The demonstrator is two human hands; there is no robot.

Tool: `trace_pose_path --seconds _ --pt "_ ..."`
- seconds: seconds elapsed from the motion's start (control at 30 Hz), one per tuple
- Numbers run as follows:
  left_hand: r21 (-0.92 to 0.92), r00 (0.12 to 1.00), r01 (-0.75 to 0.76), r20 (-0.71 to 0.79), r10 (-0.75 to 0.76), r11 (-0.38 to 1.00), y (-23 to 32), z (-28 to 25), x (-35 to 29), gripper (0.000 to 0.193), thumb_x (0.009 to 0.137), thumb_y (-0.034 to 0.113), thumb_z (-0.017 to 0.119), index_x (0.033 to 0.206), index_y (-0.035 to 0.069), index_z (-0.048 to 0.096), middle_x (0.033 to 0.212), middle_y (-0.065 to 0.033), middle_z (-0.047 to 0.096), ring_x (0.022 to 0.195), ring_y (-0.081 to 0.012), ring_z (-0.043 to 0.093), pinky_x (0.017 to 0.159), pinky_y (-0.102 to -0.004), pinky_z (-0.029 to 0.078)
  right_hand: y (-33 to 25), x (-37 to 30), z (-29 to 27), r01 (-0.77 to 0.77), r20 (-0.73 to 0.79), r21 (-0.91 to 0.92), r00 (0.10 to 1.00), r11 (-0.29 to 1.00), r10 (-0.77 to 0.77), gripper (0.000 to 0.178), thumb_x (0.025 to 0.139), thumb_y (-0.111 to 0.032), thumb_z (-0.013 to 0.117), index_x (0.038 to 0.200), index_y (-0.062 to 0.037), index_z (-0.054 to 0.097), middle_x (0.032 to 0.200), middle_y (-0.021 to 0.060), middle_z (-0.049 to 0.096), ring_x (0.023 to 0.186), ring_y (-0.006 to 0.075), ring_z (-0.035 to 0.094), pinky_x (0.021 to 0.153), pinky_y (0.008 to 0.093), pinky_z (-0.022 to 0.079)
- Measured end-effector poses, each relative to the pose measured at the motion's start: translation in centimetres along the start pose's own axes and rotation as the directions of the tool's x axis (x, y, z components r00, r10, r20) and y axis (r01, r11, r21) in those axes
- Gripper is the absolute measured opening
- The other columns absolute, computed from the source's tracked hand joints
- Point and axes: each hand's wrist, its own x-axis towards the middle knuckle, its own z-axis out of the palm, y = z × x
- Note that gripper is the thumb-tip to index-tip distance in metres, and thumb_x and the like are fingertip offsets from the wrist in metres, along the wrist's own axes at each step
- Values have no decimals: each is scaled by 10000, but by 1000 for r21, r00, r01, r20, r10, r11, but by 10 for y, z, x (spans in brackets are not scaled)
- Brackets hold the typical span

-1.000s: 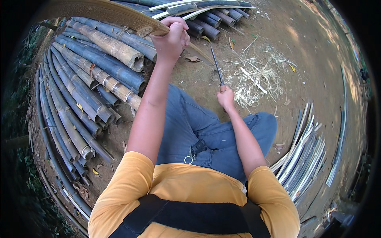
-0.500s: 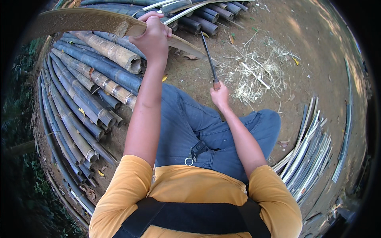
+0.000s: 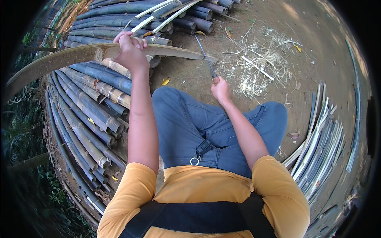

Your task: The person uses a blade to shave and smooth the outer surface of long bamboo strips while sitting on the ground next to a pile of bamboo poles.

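My left hand [image 3: 132,54] is closed around a long split bamboo strip [image 3: 75,57], pale on its inner face. One end of the strip runs out past the left edge of the view, and the other tapers to a point at the right. In my right hand [image 3: 221,89] is a knife [image 3: 205,55] with a brown handle, its long narrow blade pointing up and away. The blade crosses near the strip's tapered end; whether the two touch I cannot tell.
Stacked bamboo poles [image 3: 95,115] fill the left side, with more poles [image 3: 119,18] at the far side. Pale shavings [image 3: 262,67] lie on the dirt beyond my right knee. A bundle of thin bamboo strips [image 3: 321,146] rests at the right, with long dark strips [image 3: 354,119] farther out.
The bamboo strip has come down and its tapered end now lies nearer the blade's middle. My left hand has shifted left with it. The whole view has tilted slightly.
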Motion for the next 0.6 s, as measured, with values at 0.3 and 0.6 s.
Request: trace_pose_path --seconds 0.3,0.6 --pt "-5 993 30 117 -30 1000 -3 -33 16 138 880 30 472 782 33 570 490 -26 353 416 -140 357 468 -348 400 -28 -4 -27 39 87 -26 996 999 -37 204 835 -174 645 1015 -81 625 957 232 700 954 438 668 817 524 524" --pt "-10 973 84 216 -80 996 -1 -48 16 156 891 103 482 750 91 548 498 15 317 436 -117 340 508 -327 372 -34 3 -42 8 158 -98 987 995 7 180 931 -220 590 1051 -106 661 995 188 717 973 400 685 828 504 531"
